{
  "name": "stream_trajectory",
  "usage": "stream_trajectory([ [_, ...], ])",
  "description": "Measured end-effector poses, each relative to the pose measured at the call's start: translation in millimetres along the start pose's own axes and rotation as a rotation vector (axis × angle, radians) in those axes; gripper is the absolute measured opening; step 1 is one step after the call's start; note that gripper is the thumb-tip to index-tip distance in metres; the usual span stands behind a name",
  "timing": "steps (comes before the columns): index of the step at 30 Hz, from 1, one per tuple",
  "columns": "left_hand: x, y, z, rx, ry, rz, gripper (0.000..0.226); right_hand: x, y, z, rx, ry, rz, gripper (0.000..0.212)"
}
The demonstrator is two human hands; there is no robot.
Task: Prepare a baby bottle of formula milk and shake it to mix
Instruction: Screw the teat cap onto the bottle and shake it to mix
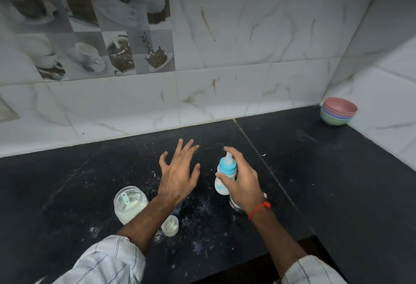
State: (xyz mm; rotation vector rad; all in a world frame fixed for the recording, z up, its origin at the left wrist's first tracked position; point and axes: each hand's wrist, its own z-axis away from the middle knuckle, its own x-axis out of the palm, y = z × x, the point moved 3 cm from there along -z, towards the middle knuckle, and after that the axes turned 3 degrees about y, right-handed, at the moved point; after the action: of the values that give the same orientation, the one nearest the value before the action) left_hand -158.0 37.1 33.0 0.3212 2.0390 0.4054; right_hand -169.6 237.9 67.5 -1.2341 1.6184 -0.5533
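Note:
A baby bottle (222, 179) with a blue collar and a clear teat stands upright on the black counter (315, 171), white liquid in its lower part. My right hand (244, 179) curves loosely around it from the right. The thumb lies at the bottle's shoulder and the index finger is raised above the teat. Left of the bottle my left hand (179, 171) hovers over the counter, fingers spread and holding nothing. An open clear jar of white powder (129, 205) with a pale scoop inside stands near my left forearm.
A small translucent cap (170, 225) lies by the jar. A steel vessel (235, 205) shows partly behind my right wrist. Stacked coloured bowls (338, 110) sit in the far right corner. White powder is scattered on the counter. Tiled walls close the back and right.

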Motion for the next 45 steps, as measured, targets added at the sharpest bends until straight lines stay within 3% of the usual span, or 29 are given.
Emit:
stream_trajectory([
  [5,-6.3,3.6,-1.3,-0.006,-0.012,0.133,0.043,-13.8,5.6,4.5,0.302,0.1,-0.532,0.068],
  [8,-8.4,13.4,1.4,0.009,-0.124,0.364,0.047,-19.3,2.6,-3.6,0.353,0.104,-0.763,0.069],
  [10,-7.3,26.7,5.7,-0.074,-0.263,0.6,0.049,-20.2,-0.3,-7.2,0.375,0.082,-0.889,0.073],
  [13,-2.4,46.2,8.0,-0.23,-0.413,0.906,0.051,-22.1,-1.5,-11.4,0.339,0.058,-0.999,0.076],
  [18,-0.6,56.1,3.7,-0.239,-0.329,1.054,0.046,-30.5,-8.8,-17.5,0.295,0.027,-0.896,0.077],
  [23,0.1,58.6,3.6,-0.091,-0.211,0.892,0.068,-31.6,-21.7,-18.8,0.192,-0.044,-0.566,0.089],
  [26,1.0,60.4,4.9,-0.048,-0.165,0.809,0.078,-34.5,-29.0,-22.6,0.097,-0.026,-0.374,0.086],
  [28,1.2,57.9,3.7,-0.038,-0.173,0.739,0.093,-41.5,-38.3,-27.0,0.037,0.03,-0.341,0.084],
  [31,-1.4,44.3,-2.0,-0.058,-0.185,0.598,0.107,-54.6,-53.3,-26.2,-0.136,0.247,-0.398,0.084],
  [33,-2.2,29.1,-6.0,-0.047,-0.147,0.462,0.103,-53.5,-48.1,-20.6,-0.238,0.355,-0.322,0.081],
  [37,-4.1,8.2,-12.7,-0.105,-0.101,0.202,0.082,-35.7,-18.9,-16.1,0.0,0.023,-0.032,0.074],
  [41,-3.6,-4.6,-13.3,-0.119,-0.094,0.116,0.063,-44.8,-40.2,-10.4,-0.2,0.29,-0.212,0.08],
  [43,-0.1,-8.0,-12.0,-0.137,-0.113,0.102,0.058,-35.1,-37.9,-8.3,-0.269,0.339,-0.134,0.078],
  [45,2.6,-8.0,-11.8,-0.144,-0.114,0.093,0.053,-20.9,-25.7,-11.2,-0.111,0.079,0.008,0.075],
])
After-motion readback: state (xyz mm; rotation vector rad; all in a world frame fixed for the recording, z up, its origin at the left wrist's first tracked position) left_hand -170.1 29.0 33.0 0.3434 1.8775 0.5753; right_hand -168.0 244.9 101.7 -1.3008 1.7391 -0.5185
